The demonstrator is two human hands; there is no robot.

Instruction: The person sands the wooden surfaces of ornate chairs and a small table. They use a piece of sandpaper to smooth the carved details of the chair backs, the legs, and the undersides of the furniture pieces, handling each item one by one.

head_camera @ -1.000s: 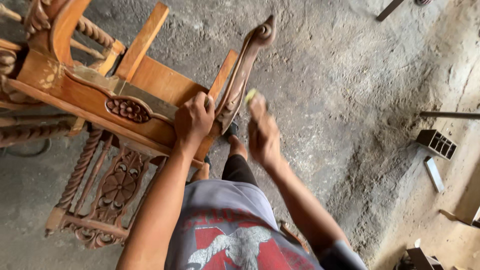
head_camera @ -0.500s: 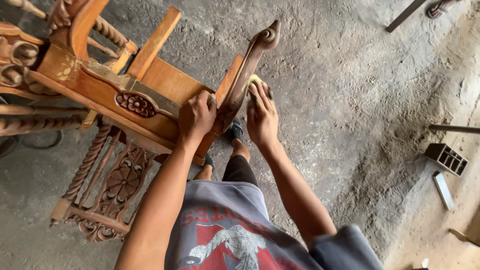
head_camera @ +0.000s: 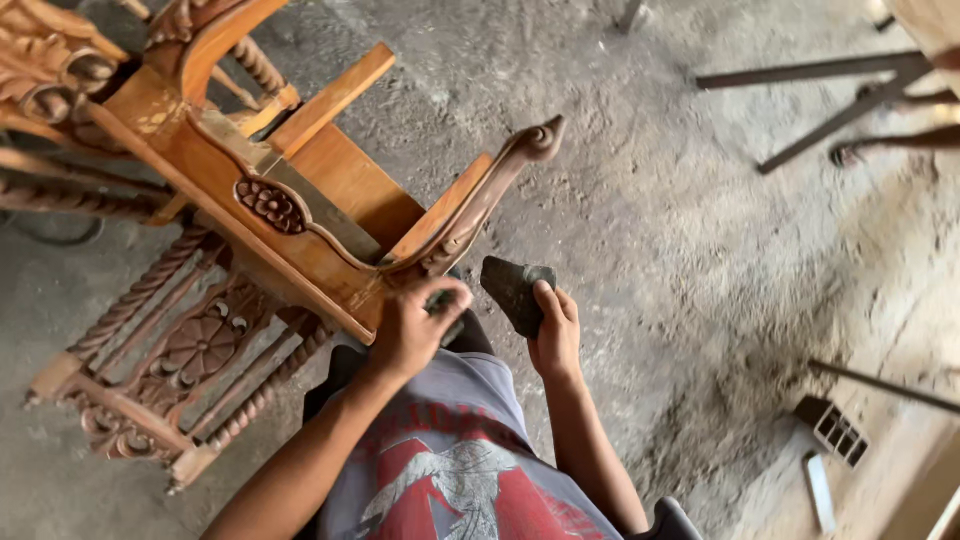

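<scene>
While the left hand (head_camera: 412,325) grips the carved chair (head_camera: 300,215) at its frame corner, the right hand (head_camera: 555,330) holds a dark sanding pad (head_camera: 512,290) in closed fingers. I judge it is a pause in sanding; next the pad must return to the armrest (head_camera: 480,200).

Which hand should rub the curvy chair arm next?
Probably the right hand: it holds the dark sanding piece just beside the carved armrest. The left hand grips the chair's corner, seemingly steadying it.
</scene>
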